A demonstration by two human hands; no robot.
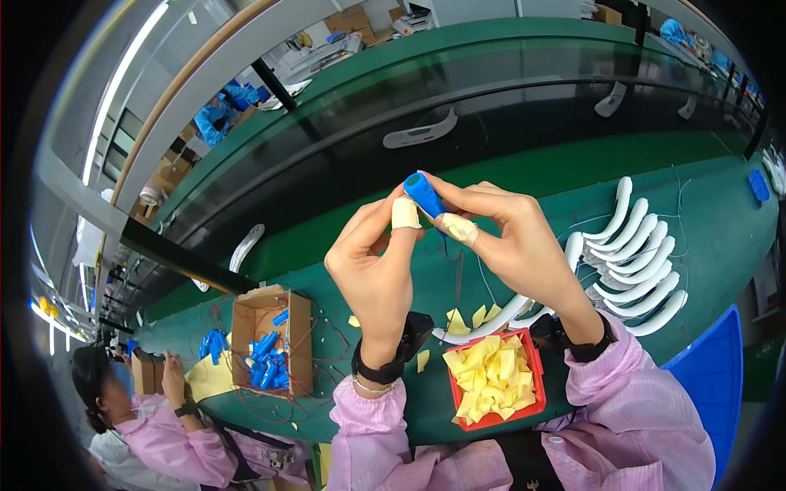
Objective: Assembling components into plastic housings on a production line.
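Two bare hands meet at the centre, above a green bench (725, 237). The left hand (370, 266) and the right hand (516, 233) both grip one blue cylinder (422, 192) between thumb and fingers; it is raised off the bench and tilted, one round end facing up. Pale yellow wraps (405, 213) cover both thumbs. Dark bands (381, 374) circle the wrists, below pink sleeves (639, 401).

Just below the right hand, a red tray (539, 385) is heaped with yellow slips (491, 372); a few more slips lie loose beside it. To the right, white curved parts (643, 274) lie in an overlapping row, with thin wires around them. To the left, an open cardboard box (300, 331) holds blue cells (266, 364), with dark red wires trailing over its side. More cells lie just left of the box.

Beyond the bench, a dark belt (524, 110) carries similar white parts, spaced well apart. At lower left sits a co-worker (176, 446) in pink.
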